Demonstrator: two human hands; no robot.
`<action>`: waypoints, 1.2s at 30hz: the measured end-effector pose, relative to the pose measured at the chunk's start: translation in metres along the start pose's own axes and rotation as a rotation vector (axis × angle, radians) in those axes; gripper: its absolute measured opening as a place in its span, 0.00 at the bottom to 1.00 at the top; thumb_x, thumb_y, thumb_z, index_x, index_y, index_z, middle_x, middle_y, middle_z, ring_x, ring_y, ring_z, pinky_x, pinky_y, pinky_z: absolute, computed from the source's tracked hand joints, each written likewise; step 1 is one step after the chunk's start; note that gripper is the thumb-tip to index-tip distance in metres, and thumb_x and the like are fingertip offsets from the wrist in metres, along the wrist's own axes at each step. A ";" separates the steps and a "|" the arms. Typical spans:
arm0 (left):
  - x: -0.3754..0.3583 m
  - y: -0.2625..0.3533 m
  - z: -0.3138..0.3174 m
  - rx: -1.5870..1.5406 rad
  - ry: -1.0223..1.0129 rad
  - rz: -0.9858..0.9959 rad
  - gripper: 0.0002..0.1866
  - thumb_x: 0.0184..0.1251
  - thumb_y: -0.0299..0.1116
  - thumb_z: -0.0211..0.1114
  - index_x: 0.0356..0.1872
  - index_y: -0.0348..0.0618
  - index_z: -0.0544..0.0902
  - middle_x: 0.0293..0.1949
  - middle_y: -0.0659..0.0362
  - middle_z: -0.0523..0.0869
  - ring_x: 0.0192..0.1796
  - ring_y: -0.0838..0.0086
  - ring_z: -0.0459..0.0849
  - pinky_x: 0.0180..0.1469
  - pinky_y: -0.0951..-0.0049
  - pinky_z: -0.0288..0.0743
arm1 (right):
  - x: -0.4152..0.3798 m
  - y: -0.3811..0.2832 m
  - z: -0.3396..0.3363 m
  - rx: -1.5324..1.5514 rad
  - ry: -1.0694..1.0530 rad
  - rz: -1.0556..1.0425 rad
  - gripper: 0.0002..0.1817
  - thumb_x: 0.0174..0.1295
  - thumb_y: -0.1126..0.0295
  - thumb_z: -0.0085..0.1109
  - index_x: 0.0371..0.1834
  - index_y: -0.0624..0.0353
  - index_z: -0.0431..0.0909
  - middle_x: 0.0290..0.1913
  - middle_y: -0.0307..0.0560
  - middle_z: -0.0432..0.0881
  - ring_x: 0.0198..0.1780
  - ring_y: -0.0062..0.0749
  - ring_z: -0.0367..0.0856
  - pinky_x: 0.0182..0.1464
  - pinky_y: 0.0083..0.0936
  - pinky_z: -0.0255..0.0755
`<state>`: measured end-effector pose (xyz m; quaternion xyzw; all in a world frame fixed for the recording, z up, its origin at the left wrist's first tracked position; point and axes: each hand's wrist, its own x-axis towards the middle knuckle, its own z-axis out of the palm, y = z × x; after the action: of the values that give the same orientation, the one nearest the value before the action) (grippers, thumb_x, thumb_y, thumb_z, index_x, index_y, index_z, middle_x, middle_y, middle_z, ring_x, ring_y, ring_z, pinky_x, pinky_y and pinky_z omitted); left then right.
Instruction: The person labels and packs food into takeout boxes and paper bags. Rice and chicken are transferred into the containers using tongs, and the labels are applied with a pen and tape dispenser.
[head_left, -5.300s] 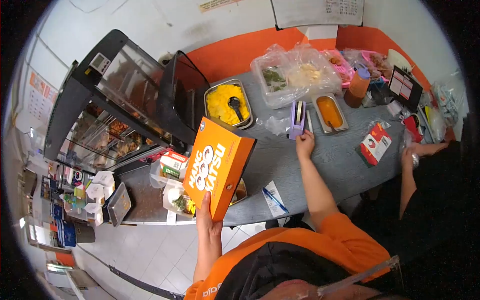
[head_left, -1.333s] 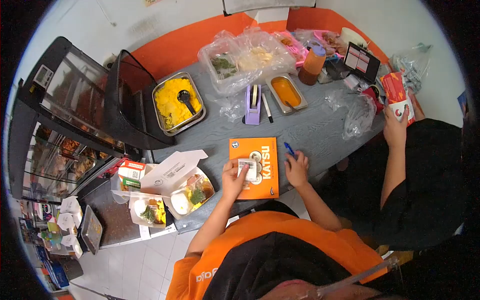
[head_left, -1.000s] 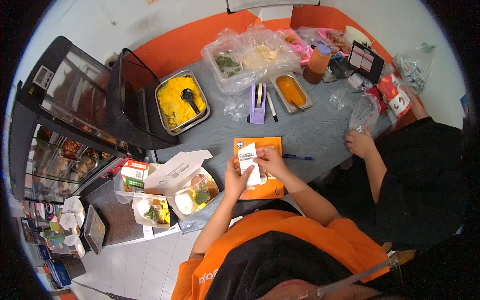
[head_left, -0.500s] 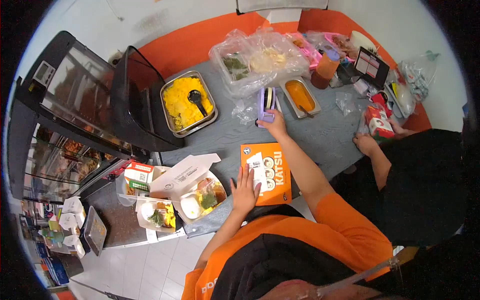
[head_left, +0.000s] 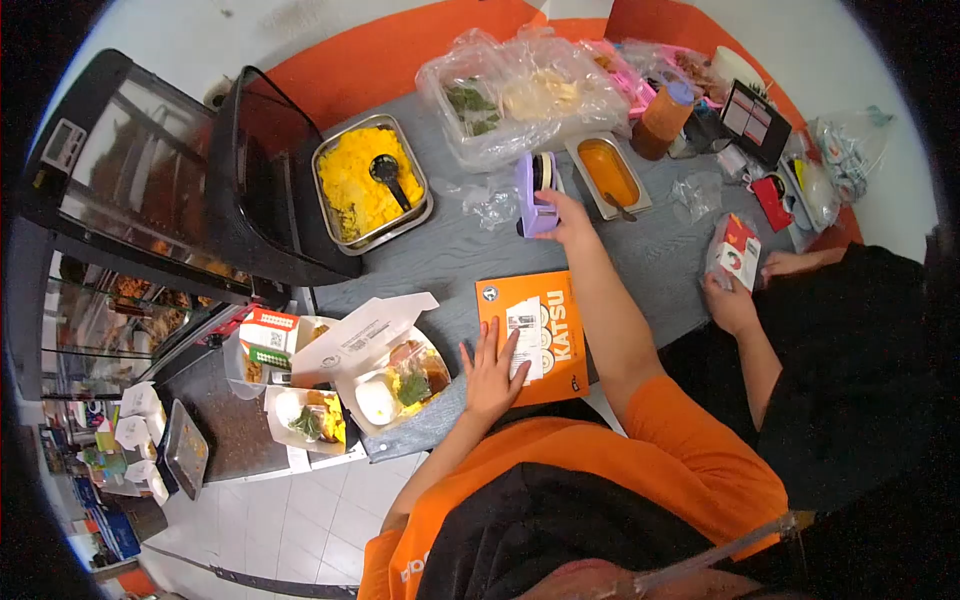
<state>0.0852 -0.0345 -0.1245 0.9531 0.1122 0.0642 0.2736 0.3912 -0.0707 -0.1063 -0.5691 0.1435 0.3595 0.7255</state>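
My left hand (head_left: 492, 375) lies flat with spread fingers on an orange cardboard box (head_left: 560, 375) printed "KATSU". A white receipt (head_left: 525, 335) lies on top of the box, partly under my fingers. My right hand (head_left: 568, 218) grips the near right side of a purple tape dispenser (head_left: 528, 195); its fingertips are partly hidden. To the left of the box stand an open white meal box (head_left: 375, 350) with rice, greens and yellow food, and a smaller open meal box (head_left: 312, 420).
A steel tray of yellow rice (head_left: 370, 185) with a black ladle stands beside a glass display case (head_left: 150, 170). At the back are a plastic-covered tub (head_left: 520, 100), a sauce pan (head_left: 610, 175) and a sauce bottle (head_left: 662, 122). On the right, another person's hands hold a wrapped red-and-white carton (head_left: 738, 250).
My right hand has shifted up along the tape dispenser's side. My left hand stays on the box. The other person has lifted and turned the wrapped carton. The view has moved slightly.
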 end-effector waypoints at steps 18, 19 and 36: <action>-0.001 -0.003 0.002 -0.103 0.099 -0.034 0.29 0.53 0.49 0.62 0.58 0.53 0.70 0.68 0.46 0.50 0.69 0.49 0.48 0.63 0.39 0.42 | -0.015 0.060 -0.028 -0.561 0.272 -0.650 0.11 0.46 0.65 0.58 0.22 0.62 0.83 0.26 0.48 0.80 0.33 0.31 0.78 0.38 0.24 0.67; -0.002 -0.003 0.003 -0.105 0.101 -0.031 0.29 0.53 0.49 0.62 0.58 0.53 0.70 0.68 0.46 0.50 0.69 0.49 0.48 0.63 0.39 0.42 | -0.014 0.058 -0.031 -0.554 0.240 -0.628 0.11 0.48 0.66 0.58 0.24 0.63 0.83 0.24 0.43 0.80 0.29 0.25 0.76 0.35 0.21 0.66; -0.008 0.004 0.010 0.223 0.170 0.116 0.27 0.60 0.46 0.56 0.59 0.47 0.68 0.62 0.59 0.66 0.63 0.65 0.63 0.62 0.38 0.44 | -0.023 0.017 -0.070 -0.215 -0.202 -0.462 0.07 0.49 0.72 0.56 0.24 0.65 0.80 0.31 0.41 0.81 0.34 0.25 0.75 0.40 0.19 0.65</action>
<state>0.0800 -0.0444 -0.1312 0.9736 0.0861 0.1474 0.1516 0.3773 -0.1426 -0.1261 -0.6218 -0.1025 0.2526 0.7342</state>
